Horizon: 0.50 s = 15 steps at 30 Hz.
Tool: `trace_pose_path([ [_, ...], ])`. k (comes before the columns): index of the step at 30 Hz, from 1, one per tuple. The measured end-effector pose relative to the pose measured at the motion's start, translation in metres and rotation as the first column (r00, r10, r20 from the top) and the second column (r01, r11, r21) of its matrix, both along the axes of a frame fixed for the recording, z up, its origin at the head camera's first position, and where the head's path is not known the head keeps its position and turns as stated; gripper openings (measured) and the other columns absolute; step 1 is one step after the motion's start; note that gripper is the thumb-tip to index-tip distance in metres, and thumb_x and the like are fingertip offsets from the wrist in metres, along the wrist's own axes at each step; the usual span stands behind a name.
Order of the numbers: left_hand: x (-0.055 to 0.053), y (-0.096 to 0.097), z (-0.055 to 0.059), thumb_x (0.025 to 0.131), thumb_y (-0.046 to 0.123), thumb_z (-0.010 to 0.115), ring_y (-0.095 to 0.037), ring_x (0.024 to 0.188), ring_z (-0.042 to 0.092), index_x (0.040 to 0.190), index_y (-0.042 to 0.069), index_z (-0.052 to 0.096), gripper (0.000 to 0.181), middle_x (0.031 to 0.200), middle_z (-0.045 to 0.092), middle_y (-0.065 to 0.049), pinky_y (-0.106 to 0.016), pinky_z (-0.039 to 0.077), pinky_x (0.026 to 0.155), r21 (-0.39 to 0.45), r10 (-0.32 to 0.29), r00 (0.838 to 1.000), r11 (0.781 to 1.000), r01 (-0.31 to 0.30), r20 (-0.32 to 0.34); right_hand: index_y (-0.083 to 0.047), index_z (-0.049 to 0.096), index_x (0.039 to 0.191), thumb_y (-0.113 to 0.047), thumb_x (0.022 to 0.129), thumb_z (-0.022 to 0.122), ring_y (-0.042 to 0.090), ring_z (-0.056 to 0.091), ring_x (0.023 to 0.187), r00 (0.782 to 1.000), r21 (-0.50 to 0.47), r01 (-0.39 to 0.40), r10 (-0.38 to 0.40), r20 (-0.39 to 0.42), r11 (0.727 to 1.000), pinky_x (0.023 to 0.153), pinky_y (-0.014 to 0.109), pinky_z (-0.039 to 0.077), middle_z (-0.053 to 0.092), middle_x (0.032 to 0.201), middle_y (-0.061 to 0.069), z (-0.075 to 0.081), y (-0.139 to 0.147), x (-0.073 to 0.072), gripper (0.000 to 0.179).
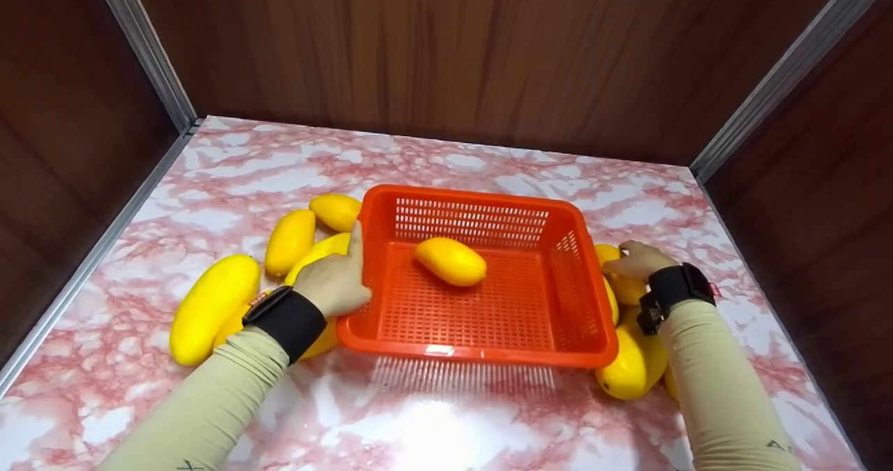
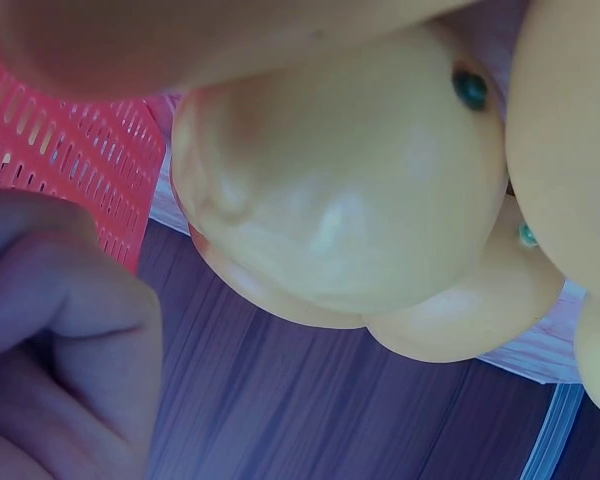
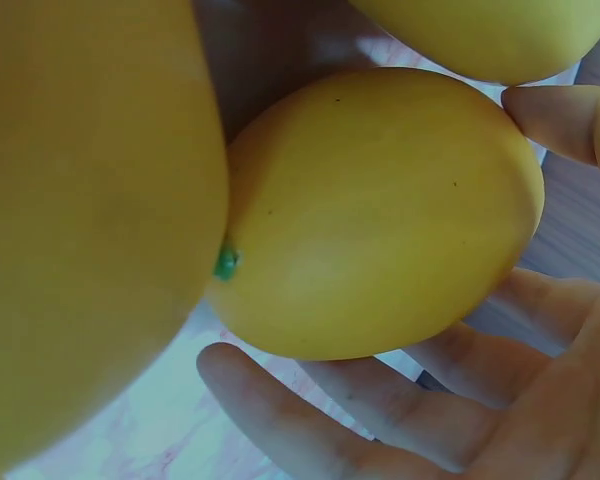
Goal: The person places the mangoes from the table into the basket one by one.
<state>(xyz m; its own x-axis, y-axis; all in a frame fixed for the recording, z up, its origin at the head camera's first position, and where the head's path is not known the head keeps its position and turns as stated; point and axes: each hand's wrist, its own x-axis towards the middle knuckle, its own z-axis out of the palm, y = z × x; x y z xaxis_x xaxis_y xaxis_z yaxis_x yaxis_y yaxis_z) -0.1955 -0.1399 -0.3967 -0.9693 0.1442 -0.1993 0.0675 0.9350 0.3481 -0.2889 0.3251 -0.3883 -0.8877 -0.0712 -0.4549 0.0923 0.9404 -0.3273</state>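
Observation:
An orange-red plastic basket with slotted walls stands in the middle in the head view. One yellow mango lies inside it. At the basket's left rim my left hand grips the edge; its bent fingers show in the left wrist view beside the slotted wall. Beyond the basket's right side, my right hand holds another yellow mango, thumb on one side and fingers spread along the other. Its green stem end touches a larger yellow fruit.
Several yellow mangoes lie left of the basket, including a long one and smaller ones. More fruit lies against its right side. The marbled pink-and-white tabletop is enclosed by brown wood-grain panels with metal corner strips.

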Motion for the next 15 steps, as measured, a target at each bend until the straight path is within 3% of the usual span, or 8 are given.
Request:
trace_pose_path([
  [5, 0.0006, -0.0001, -0.0011, 0.079, 0.017, 0.058, -0.023, 0.057, 0.052, 0.153, 0.001, -0.007, 0.100, 0.067, 0.054, -0.005, -0.035, 0.037, 0.052, 0.001, -0.013, 1.000, 1.000, 0.013, -0.023, 0.015, 0.025, 0.142, -0.039, 0.088, 0.055, 0.045, 0.046, 0.116, 1.000, 0.008, -0.003, 0.003, -0.005, 1.000, 0.097, 0.053, 0.039, 0.037, 0.137, 0.037, 0.0001, -0.0015, 0.0006, 0.082],
  [15, -0.0006, -0.0007, -0.0010, 0.078, 0.017, 0.058, -0.024, 0.059, 0.055, 0.153, 0.003, -0.009, 0.101, 0.071, 0.057, -0.007, -0.035, 0.039, 0.054, 0.012, -0.010, 1.000, 1.000, 0.010, 0.000, 0.015, 0.026, 0.142, -0.040, 0.088, 0.056, 0.046, 0.045, 0.118, 1.000, 0.010, -0.007, 0.007, -0.016, 1.000, 0.099, 0.054, 0.037, 0.036, 0.138, 0.037, 0.0004, -0.0017, 0.0014, 0.082],
])
